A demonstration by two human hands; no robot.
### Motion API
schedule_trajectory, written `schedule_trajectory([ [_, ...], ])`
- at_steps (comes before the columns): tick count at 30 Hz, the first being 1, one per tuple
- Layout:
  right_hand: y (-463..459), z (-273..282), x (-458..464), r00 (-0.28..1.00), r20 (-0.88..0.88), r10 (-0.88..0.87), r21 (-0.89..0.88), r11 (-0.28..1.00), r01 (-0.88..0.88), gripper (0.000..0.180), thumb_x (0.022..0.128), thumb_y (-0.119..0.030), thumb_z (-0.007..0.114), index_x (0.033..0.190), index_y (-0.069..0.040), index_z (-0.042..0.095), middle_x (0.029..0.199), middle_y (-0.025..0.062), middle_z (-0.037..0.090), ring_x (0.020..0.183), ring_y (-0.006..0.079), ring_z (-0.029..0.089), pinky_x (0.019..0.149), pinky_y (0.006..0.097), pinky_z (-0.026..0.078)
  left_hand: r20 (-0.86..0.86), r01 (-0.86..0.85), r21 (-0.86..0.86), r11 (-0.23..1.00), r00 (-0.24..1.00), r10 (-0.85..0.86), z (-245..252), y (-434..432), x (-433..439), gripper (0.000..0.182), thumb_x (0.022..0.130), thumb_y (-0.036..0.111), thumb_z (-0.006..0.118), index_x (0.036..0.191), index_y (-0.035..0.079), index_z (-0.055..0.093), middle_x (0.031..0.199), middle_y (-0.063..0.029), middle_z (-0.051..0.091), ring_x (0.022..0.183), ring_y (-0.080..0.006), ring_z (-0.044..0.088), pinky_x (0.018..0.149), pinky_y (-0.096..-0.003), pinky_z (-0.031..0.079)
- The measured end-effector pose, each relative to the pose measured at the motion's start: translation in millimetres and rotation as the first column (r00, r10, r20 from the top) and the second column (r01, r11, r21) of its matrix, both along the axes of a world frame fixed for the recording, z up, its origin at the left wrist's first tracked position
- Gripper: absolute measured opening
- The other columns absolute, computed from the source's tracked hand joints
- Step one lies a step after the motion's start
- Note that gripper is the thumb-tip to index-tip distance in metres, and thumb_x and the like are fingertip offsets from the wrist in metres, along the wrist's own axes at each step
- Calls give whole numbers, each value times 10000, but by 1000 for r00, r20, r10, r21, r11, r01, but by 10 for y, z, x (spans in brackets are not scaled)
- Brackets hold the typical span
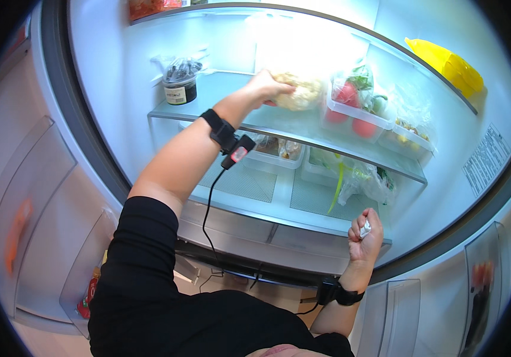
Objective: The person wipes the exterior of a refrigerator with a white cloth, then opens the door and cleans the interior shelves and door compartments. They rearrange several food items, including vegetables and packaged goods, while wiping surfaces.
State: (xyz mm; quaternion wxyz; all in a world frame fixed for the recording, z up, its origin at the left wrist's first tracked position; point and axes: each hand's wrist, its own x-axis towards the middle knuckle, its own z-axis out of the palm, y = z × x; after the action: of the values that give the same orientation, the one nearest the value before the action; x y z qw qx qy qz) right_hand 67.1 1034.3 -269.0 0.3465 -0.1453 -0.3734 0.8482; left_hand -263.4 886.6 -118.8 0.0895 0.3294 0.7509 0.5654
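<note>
My left hand (269, 90) reaches over the glass middle shelf (228, 96) of a refrigerator. Its fingers and thumb grip a pale yellow, lumpy food bundle (300, 93), seemingly in clear plastic; strong light blurs it. Just right of the bundle stands a clear plastic bin (358, 117) with red, round produce (346, 94) and bagged greens (362, 76). Lower down, in front of the bottom shelf's right end, my right hand (367, 238) is closed around a small crumpled white piece (365, 229), perhaps tissue or cloth.
A dark jar (179, 89) topped by a plastic bag stands at the shelf's left. A second bin (409, 136) sits right. Below are bins (275, 158) and bagged greens (367, 178). A yellow packet (449, 64) lies above. Door racks (37, 214) flank both sides. A cable (206, 214) hangs from my left wrist.
</note>
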Motion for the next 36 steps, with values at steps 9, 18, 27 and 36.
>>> schedule_trajectory([
  [9,4,-111,-3,994,-31,104,-83,991,-106,168,920,-193,515,825,-55,495,574,1,419,417,81,330,351,208,197,-706,-751,180,635,351,615,-20,-867,-53,1027,643,437,793,1389,64,194,1297,-272,326,1171,-340,451,956,-482,381],
  [18,-20,-182,37,993,-32,113,-81,990,-115,166,920,-195,513,827,-59,498,571,1,417,417,81,330,355,213,206,-527,-907,-25,420,369,765,-186,-1502,-444,810,642,255,794,1333,245,370,1269,-208,346,1099,-382,499,942,-405,444],
  [27,72,-297,131,999,-15,49,-125,991,-50,171,926,-208,507,843,-60,497,581,7,417,418,81,320,361,215,199,-632,-975,-44,216,194,750,-165,-1441,-231,795,672,202,777,1347,193,356,1310,-264,300,1209,-459,312,999,-516,304],
  [36,-392,49,-248,914,-169,368,-39,925,-379,208,936,-228,485,997,-30,475,761,56,491,597,126,447,504,227,362,-709,-702,329,631,258,656,-615,-1125,671,570,733,168,732,1228,37,482,1194,-186,473,1097,-311,466,856,-395,448],
])
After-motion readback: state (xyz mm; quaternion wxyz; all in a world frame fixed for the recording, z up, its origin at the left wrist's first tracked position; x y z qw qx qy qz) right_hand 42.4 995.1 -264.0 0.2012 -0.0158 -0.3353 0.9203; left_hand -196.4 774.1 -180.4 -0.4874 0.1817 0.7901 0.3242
